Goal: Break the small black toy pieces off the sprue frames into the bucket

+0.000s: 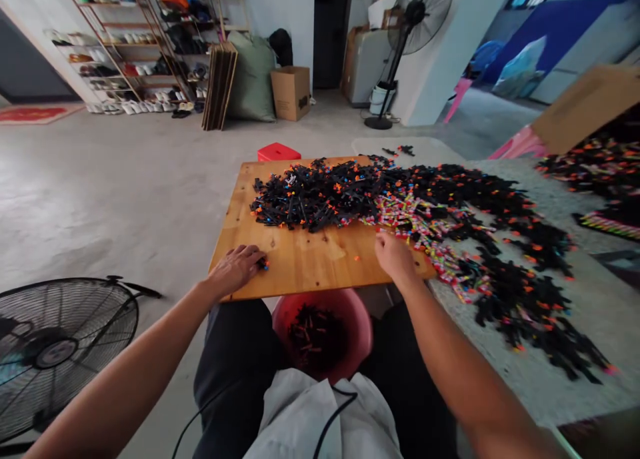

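Note:
At the left of the wooden board (300,255), my left hand (237,267) lies palm down with fingers bent over a small black plastic piece (263,263) with orange and blue ends. Most of that piece is hidden. My right hand (395,253) is closed at the board's right, by the near edge of a heap of small colourful wrapped sticks (415,215). Its fingertips touch or nearly touch the sticks; what they pinch is hidden. Behind both hands spreads a big heap of black plastic pieces (320,195), apparently toy guns, with orange and blue tips.
A pink tub (363,332) with dark pieces stands between my knees under the board. More black pieces (525,299) cover the grey table (595,319) at right, near a cardboard box (585,109). A floor fan (55,352) stands left, a red stool (279,152) behind.

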`<state>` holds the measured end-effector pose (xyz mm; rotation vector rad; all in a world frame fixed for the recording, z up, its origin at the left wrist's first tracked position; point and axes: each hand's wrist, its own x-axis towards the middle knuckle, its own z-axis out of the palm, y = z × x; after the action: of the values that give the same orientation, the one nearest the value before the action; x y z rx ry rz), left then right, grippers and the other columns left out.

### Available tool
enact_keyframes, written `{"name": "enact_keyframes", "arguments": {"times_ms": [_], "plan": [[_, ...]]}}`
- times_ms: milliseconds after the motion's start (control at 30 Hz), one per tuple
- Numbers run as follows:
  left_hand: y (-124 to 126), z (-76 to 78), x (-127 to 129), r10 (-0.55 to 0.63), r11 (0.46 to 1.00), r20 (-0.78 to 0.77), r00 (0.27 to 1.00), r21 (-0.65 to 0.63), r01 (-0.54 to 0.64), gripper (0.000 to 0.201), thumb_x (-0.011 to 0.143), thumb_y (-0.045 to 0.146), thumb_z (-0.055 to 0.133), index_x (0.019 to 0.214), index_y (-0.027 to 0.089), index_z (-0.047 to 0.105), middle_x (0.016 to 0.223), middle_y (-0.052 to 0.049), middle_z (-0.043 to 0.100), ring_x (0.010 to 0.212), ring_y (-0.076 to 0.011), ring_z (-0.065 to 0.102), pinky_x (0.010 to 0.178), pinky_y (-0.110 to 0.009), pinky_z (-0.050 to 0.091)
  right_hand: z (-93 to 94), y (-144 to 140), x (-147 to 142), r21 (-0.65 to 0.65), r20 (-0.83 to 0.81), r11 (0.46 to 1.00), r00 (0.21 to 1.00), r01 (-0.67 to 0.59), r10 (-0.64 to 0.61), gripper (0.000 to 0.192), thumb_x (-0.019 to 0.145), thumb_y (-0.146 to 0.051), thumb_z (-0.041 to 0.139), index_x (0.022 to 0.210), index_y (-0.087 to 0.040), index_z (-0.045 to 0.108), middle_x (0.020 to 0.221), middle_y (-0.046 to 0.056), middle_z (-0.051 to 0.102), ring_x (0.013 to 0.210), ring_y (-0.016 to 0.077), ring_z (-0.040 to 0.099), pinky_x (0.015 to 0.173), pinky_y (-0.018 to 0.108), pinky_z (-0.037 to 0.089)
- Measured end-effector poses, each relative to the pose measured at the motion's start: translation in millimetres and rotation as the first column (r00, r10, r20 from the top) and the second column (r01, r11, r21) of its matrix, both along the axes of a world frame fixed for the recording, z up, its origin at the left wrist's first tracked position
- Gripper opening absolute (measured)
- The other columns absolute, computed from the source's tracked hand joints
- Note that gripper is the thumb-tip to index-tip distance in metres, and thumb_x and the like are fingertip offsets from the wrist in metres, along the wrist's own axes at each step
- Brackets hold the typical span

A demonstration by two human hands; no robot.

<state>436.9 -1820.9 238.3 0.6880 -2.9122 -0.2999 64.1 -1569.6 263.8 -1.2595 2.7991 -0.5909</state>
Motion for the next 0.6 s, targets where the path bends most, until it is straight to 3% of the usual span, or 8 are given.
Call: {"name": "enact_keyframes", "arguments": {"times_ms": [100, 167, 200, 233, 300, 400, 500, 600], "plan": [[8.9, 0.8, -13.8, 0.069, 0.995, -0.092, 0.993, 0.08, -0.062, 0.028, 0.091, 0.036, 0.059, 0.111, 0.024, 0.074, 0.118, -0.011, 0.07, 0.107, -0.0291, 0.065, 0.102, -0.047, 0.05, 3.8, -18.3, -36.6, 0.119, -0.129, 0.989, 0.989, 0.093, -0.077, 0.038, 0.101, -0.024, 0.047, 0.13, -0.014, 0.071, 0.122, 0.021, 0.073, 0.109, 0.0294, 0.069, 0.089, 0.036, 0.048], [16.5, -2.1, -23.4, 0.162, 0.963, -0.262, 0.951, 0.253, -0.095, 0.025, 0.087, 0.036, 0.061, 0.105, 0.023, 0.073, 0.112, -0.01, 0.069, 0.103, -0.0264, 0.064, 0.1, -0.044, 0.05, 0.9, -23.2, -50.0, 0.183, -0.138, 0.98, 0.989, 0.083, -0.058, 0.037, 0.102, -0.026, 0.047, 0.123, -0.012, 0.074, 0.124, 0.023, 0.071, 0.107, 0.0304, 0.069, 0.089, 0.038, 0.049], [20.8, -3.5, -28.1, 0.235, 0.915, -0.351, 0.907, 0.396, -0.084, 0.027, 0.086, 0.037, 0.059, 0.105, 0.022, 0.071, 0.108, -0.01, 0.068, 0.099, -0.0248, 0.063, 0.097, -0.042, 0.051, -1.7, -24.4, -51.8, 0.181, -0.143, 0.98, 0.988, 0.084, -0.058, 0.037, 0.102, -0.028, 0.047, 0.118, -0.012, 0.077, 0.124, 0.024, 0.07, 0.106, 0.0308, 0.069, 0.089, 0.039, 0.05], [25.3, -4.3, -32.9, 0.325, 0.823, -0.411, 0.852, 0.566, -0.041, 0.029, 0.087, 0.038, 0.056, 0.107, 0.021, 0.069, 0.103, -0.009, 0.068, 0.095, -0.0235, 0.063, 0.093, -0.041, 0.052, -4.7, -25.2, -49.7, 0.153, -0.146, 0.985, 0.988, 0.082, -0.06, 0.037, 0.101, -0.03, 0.048, 0.114, -0.012, 0.078, 0.124, 0.024, 0.069, 0.104, 0.0314, 0.069, 0.089, 0.04, 0.05], [35.9, -2.5, -43.1, 0.508, 0.548, -0.451, 0.734, 0.827, 0.128, 0.036, 0.091, 0.043, 0.047, 0.113, 0.02, 0.065, 0.101, -0.01, 0.067, 0.087, -0.022, 0.063, 0.086, -0.041, 0.053, -10.8, -26.1, -31.5, 0.026, -0.103, 0.999, 0.994, 0.042, -0.039, 0.034, 0.099, -0.034, 0.054, 0.108, -0.012, 0.079, 0.119, 0.023, 0.069, 0.103, 0.0321, 0.069, 0.09, 0.04, 0.051], [55.2, 9.7, -60.9, 0.732, 0.174, -0.41, 0.544, 0.884, 0.434, 0.031, 0.088, 0.04, 0.048, 0.108, 0.021, 0.062, 0.1, -0.01, 0.064, 0.079, -0.0191, 0.06, 0.081, -0.04, 0.053, -19.0, -25.4, 29.3, -0.251, 0.152, 0.966, 0.982, -0.07, 0.111, 0.032, 0.096, -0.041, 0.058, 0.102, -0.015, 0.075, 0.105, 0.017, 0.074, 0.099, 0.0289, 0.07, 0.088, 0.038, 0.053], [74.4, 26.8, -80.6, 0.867, -0.05, -0.316, 0.386, 0.714, 0.698, 0.021, 0.08, 0.033, 0.055, 0.095, 0.02, 0.061, 0.089, -0.006, 0.059, 0.068, -0.0145, 0.052, 0.07, -0.032, 0.051, -26.7, -24.0, 105.0, -0.471, 0.503, 0.879, 0.796, -0.075, 0.338, 0.041, 0.099, -0.057, 0.054, 0.107, -0.019, 0.069, 0.095, 0.011, 0.077, 0.074, 0.0212, 0.067, 0.07, 0.033, 0.054], [88.1, 39.0, -97.2, 0.922, -0.162, -0.204, 0.329, 0.568, 0.807, 0.014, 0.078, 0.028, 0.058, 0.087, 0.018, 0.06, 0.079, -0.004, 0.053, 0.061, -0.0123, 0.046, 0.059, -0.026, 0.046, -31.3, -24.1, 158.8, -0.588, 0.661, 0.809, 0.572, -0.006, 0.485, 0.044, 0.097, -0.065, 0.058, 0.104, -0.022, 0.063, 0.087, 0.006, 0.076, 0.058, 0.0158, 0.058, 0.055, 0.028, 0.048]]}}
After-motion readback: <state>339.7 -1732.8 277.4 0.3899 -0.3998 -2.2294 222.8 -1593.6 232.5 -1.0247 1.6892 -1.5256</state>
